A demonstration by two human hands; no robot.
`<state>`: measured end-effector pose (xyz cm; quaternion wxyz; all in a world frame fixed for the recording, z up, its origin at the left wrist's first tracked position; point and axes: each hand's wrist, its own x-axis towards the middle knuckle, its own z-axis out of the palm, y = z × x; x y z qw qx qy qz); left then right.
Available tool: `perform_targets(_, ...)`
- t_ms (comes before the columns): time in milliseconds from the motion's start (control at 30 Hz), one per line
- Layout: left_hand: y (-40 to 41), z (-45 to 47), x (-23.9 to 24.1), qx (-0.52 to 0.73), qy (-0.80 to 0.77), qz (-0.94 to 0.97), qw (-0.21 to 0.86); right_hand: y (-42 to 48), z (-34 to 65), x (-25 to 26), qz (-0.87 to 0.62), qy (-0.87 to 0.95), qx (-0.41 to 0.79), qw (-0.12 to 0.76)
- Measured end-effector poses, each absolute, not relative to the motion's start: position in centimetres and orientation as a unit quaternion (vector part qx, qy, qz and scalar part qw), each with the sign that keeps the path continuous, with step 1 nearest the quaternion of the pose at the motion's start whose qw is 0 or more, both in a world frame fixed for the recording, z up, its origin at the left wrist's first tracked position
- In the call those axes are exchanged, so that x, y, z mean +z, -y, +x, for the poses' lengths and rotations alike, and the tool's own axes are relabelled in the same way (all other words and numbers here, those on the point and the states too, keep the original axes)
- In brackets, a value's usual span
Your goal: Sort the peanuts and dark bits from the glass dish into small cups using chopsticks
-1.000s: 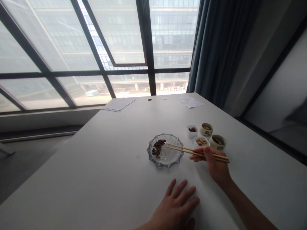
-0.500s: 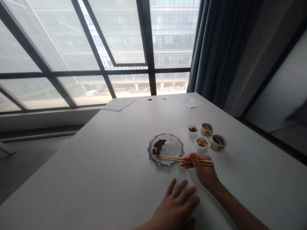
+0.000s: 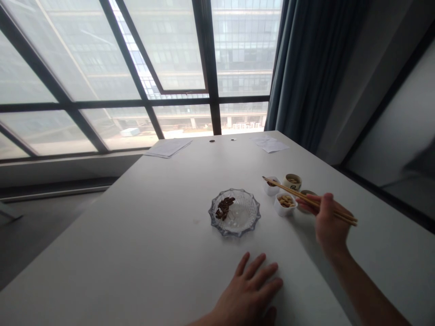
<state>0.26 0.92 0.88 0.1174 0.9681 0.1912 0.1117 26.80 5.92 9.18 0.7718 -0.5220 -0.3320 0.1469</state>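
My right hand [image 3: 326, 224] is closed on a pair of wooden chopsticks [image 3: 302, 195], whose tips reach over a small white square cup of dark pieces [image 3: 272, 186]. A second white cup [image 3: 286, 204] holds pale nuts just left of the hand. Two small round ceramic cups [image 3: 292, 182] stand behind, one mostly hidden by the hand. A clear glass dish [image 3: 234, 212] with dark brown pieces on its left side sits at the table's middle. My left hand [image 3: 249, 295] lies flat on the white table [image 3: 152, 235], fingers spread, holding nothing.
Sheets of paper [image 3: 167, 147] lie at the table's far left edge and more paper [image 3: 271, 145] at the far right. Large windows [image 3: 136, 68] run behind the table, and a dark curtain [image 3: 306, 68] hangs at the right.
My right hand has swung the chopsticks away from the glass dish, up and to the right, with the tips now over the far white cup. My left hand has stayed still.
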Motion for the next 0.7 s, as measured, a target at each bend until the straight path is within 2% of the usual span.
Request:
perform_targets(400,-0.8,0.3,1.4,0.112,-0.195,0.967,0.119,-6.2,27.8,9.3,-0.513,0.335,0.121,0.781)
perform_targets(700,-0.9,0.3,1.4,0.111,-0.191,0.967,0.125,-5.4,24.3,8.4,-0.487,0.406,0.214,0.743)
